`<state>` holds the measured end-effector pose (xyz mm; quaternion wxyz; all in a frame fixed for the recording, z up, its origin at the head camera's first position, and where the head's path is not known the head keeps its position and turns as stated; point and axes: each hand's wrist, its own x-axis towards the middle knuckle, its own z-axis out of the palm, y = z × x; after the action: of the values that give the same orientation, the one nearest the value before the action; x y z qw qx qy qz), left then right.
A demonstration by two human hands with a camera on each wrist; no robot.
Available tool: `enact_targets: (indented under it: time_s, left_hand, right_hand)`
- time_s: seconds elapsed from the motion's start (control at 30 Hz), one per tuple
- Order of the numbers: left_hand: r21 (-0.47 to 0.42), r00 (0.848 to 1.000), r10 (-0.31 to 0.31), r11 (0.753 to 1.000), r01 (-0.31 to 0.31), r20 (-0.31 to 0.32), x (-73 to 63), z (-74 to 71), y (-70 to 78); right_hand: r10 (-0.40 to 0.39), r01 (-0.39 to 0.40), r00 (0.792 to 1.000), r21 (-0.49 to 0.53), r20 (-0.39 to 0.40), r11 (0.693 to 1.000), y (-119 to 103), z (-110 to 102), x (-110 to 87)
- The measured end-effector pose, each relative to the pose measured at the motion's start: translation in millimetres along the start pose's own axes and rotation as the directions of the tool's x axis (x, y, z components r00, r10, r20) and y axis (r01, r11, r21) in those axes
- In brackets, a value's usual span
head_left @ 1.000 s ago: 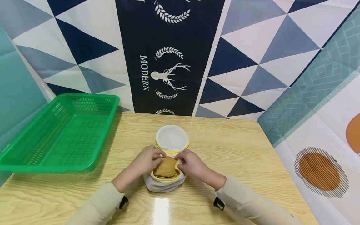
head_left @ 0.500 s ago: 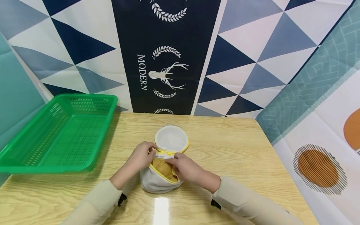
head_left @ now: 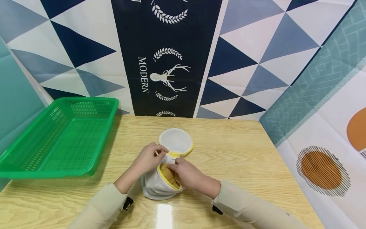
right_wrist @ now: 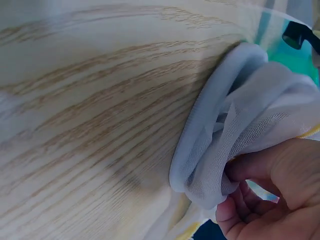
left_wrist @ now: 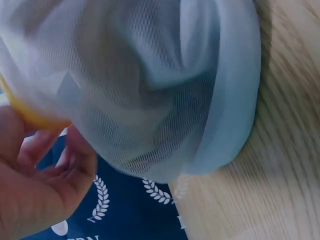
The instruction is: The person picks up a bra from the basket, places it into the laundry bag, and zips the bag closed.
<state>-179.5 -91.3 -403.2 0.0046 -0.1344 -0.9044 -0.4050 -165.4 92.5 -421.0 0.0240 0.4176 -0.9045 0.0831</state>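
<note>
A white mesh laundry bag with yellow trim stands on the table, its mouth tilted toward the right. Inside shows a mustard-coloured fabric piece, mostly hidden by the bag and the right hand. The round mesh lid lies folded back behind the mouth. My left hand pinches the yellow edge near where lid and bag join. On the other side my right hand grips the rim. Its thumb and fingers pinch gathered mesh in the right wrist view.
A green plastic basket with perforated walls stands at the left of the wooden table. A patterned cloth backdrop rises behind the table's far edge, with more patterned cloth along the right.
The bag's mouth has narrowed and turned from facing up to leaning right. My right hand has shifted left and in front of the opening. The mustard fabric shows less.
</note>
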Motion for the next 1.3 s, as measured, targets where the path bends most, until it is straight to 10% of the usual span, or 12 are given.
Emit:
enact_targets:
  time_s: [0.17, 0.47, 0.73, 0.9, 1.13, 1.3]
  left_hand:
    - [0.080, 0.981, 0.052, 0.995, -0.068, 0.186, -3.7, 3.6, -0.6]
    - [0.190, 0.957, 0.017, 0.979, -0.075, 0.290, -8.0, 8.0, 5.4]
    - [0.304, 0.945, 0.157, 0.921, -0.245, 0.286, -9.1, 15.0, 3.1]
    - [0.288, 0.953, 0.163, 0.928, -0.236, 0.257, -12.0, 15.5, 5.6]
    - [0.165, 0.948, 0.156, 0.964, -0.207, 0.277, -7.9, 7.6, -0.3]
    - [0.075, 0.959, 0.047, 0.995, -0.070, 0.280, -1.0, -5.2, -4.2]
  right_hand:
    - [0.064, -0.066, 0.998, 0.084, 0.024, 0.994, 2, -5, -2.0]
    - [0.249, -0.232, 0.968, 0.305, -0.018, 0.924, 14, -17, -4.4]
    - [0.559, -0.428, 0.829, 0.622, -0.018, 0.656, 22, -33, 0.8]
    - [0.608, -0.413, 0.794, 0.741, 0.009, 0.529, 26, -37, 6.4]
    - [0.616, -0.419, 0.787, 0.759, 0.030, 0.498, 33, -36, 6.8]
    - [0.603, -0.427, 0.796, 0.762, 0.060, 0.487, 35, -38, 4.5]
